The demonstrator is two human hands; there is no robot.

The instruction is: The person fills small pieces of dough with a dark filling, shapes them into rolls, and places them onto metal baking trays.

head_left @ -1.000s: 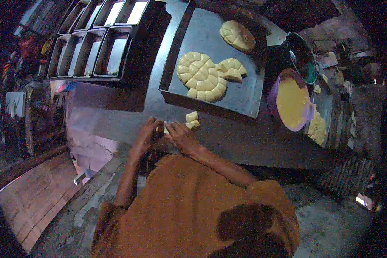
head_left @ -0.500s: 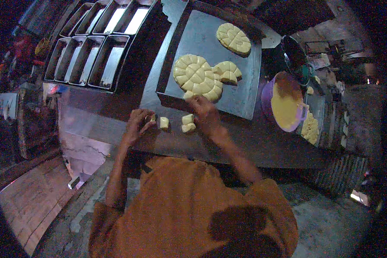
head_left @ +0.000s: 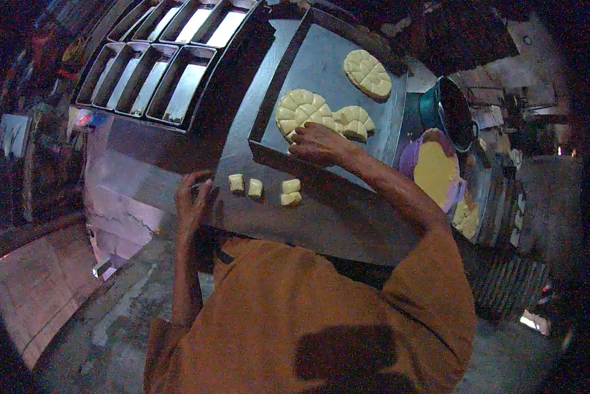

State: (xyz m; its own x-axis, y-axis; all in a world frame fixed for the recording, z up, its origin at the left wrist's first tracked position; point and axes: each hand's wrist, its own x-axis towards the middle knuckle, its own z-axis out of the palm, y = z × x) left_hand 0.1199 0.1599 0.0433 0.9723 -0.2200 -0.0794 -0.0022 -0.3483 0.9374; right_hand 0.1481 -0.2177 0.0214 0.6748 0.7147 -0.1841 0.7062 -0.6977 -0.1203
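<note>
Yellow dough (head_left: 301, 107) under right hand (head_left: 319, 144), lengthwise toward lower right.

Dim rm, edges of the frame near black. Dk grey worktable (head_left: 144, 157) runs across the mid., w/ a bluish sheen toward upper ctr. Under its L end, a pale pinkish panel (head_left: 134, 209), cracked. Grey concrete flr (head_left: 134, 308), patchy, lower L & lower R. Brownish surface (head_left: 52, 282) at far lower L, flr or wall unclear. Ridged corrugated sheet (head_left: 515, 276) lower R, w/ a small bright patch (head_left: 534, 322) just below. Pale rect. panel (head_left: 14, 134) mid-L; rest of L side too dk/blurry to ID. Tiny light spot (head_left: 560, 151) near R edge.
</note>
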